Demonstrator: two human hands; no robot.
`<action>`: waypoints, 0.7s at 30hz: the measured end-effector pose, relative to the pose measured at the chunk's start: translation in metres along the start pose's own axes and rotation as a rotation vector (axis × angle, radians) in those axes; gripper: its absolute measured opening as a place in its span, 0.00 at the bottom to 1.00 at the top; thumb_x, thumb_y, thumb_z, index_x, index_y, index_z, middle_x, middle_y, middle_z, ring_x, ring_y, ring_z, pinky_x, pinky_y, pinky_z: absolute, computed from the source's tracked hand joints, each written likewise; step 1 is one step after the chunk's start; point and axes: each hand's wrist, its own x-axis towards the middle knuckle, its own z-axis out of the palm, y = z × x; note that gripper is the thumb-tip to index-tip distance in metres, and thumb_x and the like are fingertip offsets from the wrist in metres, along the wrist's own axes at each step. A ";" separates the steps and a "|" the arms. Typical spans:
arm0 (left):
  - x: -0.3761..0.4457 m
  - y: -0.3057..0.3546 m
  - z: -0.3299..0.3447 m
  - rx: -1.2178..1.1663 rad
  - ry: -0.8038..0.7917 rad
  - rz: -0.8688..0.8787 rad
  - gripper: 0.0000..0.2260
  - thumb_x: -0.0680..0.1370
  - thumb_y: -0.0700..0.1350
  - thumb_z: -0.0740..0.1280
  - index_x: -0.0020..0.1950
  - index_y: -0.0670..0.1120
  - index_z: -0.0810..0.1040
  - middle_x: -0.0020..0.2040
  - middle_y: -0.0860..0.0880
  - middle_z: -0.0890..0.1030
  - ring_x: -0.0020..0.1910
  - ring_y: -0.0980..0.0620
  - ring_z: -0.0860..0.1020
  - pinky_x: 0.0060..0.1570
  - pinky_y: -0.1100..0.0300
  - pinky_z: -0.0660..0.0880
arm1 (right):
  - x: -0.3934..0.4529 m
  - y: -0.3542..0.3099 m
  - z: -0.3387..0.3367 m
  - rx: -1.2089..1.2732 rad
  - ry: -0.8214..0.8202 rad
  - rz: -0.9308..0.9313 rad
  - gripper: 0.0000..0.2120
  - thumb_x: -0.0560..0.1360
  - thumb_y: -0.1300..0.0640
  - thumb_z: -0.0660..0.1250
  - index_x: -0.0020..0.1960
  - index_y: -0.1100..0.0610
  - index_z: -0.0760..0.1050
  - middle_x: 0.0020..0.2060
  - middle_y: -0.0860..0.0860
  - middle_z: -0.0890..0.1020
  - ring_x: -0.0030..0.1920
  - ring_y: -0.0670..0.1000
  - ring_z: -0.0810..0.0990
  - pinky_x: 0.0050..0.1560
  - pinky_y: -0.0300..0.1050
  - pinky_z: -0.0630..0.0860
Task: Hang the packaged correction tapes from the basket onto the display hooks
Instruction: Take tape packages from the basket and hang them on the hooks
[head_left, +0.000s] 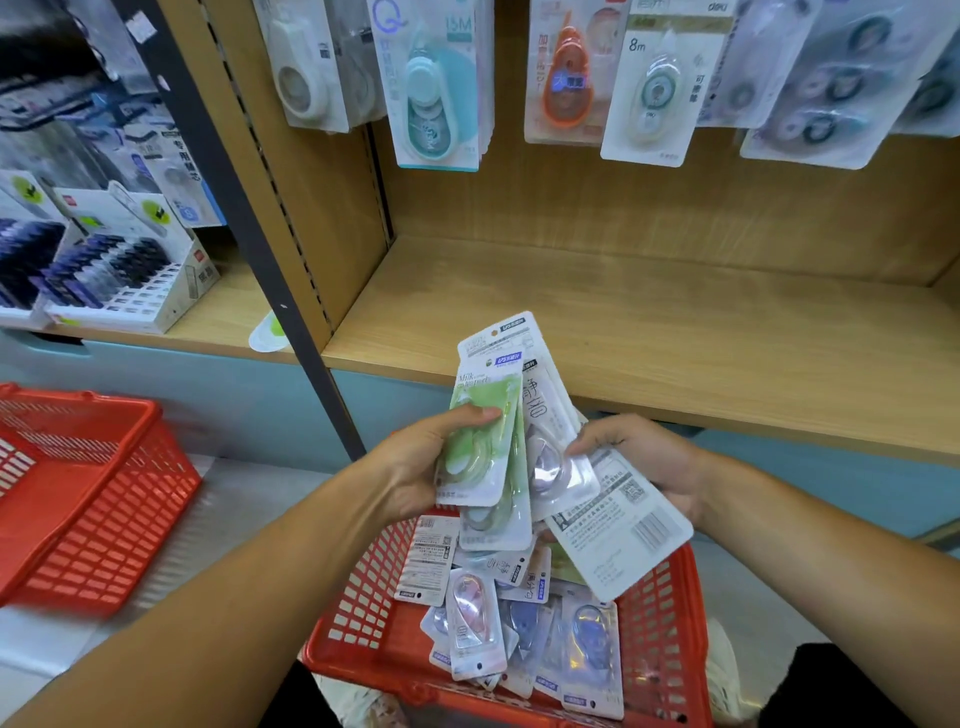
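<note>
Left hand (415, 460) gripping a small stack of green-printed packs (480, 441), thumb across the front. Right hand (652, 467) holding a fanned bunch of clear and white packs (558, 467), one turned back-side out with barcode showing (623, 525). Both bunches touching in the middle, held just above the basket; looks like sorting by type, not hanging yet.

Directly below: red basket (660, 613) with plenty of packaged correction tapes (475, 623) loose in a heap, pink, lilac and blue ones among them. Well stocked, so bulk of the work left.

Second red basket (93, 499) off to the left on the floor, apparently holding nothing, though inside only partly in view.

Above: wooden shelf board (675, 338), then back panel with hanging packs in a row: white one (306, 67), teal one (436, 88), orange one (569, 78), an "8m" one (654, 93), multi-roll packs (826, 93) far right. Hooks themselves cropped by frame top, so free hook space unknown. None of the hanging designs clearly matching the ones in hand; can't tell whether any basket stock already up.

Left bay: boxed refill displays (119, 265), not part of this job.

Judgement: early stage. Picked up and sorting, hanging not started for this handful, heap still to go.
</note>
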 end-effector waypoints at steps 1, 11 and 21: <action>-0.002 0.002 0.000 0.024 0.007 -0.010 0.08 0.69 0.44 0.77 0.46 0.44 0.89 0.52 0.41 0.87 0.48 0.42 0.85 0.57 0.44 0.81 | 0.000 0.001 -0.001 -0.018 -0.003 0.027 0.14 0.77 0.60 0.59 0.56 0.61 0.80 0.48 0.65 0.83 0.42 0.63 0.85 0.41 0.53 0.82; -0.003 -0.002 0.006 0.161 0.133 -0.005 0.24 0.62 0.44 0.81 0.57 0.42 0.86 0.54 0.41 0.88 0.56 0.39 0.85 0.64 0.41 0.79 | 0.003 0.010 0.004 -0.177 0.151 -0.057 0.11 0.78 0.63 0.67 0.60 0.58 0.79 0.49 0.63 0.85 0.43 0.60 0.86 0.48 0.55 0.83; -0.008 -0.001 0.011 -0.039 0.080 0.007 0.11 0.78 0.43 0.73 0.59 0.42 0.84 0.58 0.39 0.86 0.52 0.41 0.85 0.56 0.40 0.81 | 0.015 0.012 -0.009 -0.154 0.197 -0.154 0.18 0.79 0.64 0.67 0.67 0.53 0.75 0.58 0.62 0.84 0.59 0.66 0.82 0.63 0.68 0.75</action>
